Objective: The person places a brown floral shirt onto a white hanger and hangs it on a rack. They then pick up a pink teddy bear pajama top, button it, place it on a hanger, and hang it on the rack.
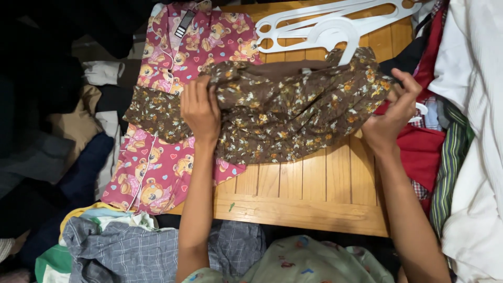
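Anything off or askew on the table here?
Mostly clutter. The brown floral garment is bunched between the left hand and right hand, overlapping the pink bear-print garment, which hangs past the wooden table edge. White hangers lie loosely stacked. No damage visible.

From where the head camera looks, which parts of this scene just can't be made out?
- Left hand fingertips: buried in the brown flowered garment.
- Pink bear-print shirt: its middle is covered by that garment.
- White plastic hangers: cut off by the top edge, one hidden behind the garment.
- Wooden slatted table: far part covered by clothes.
- Dark pile at left: too dim to identify.
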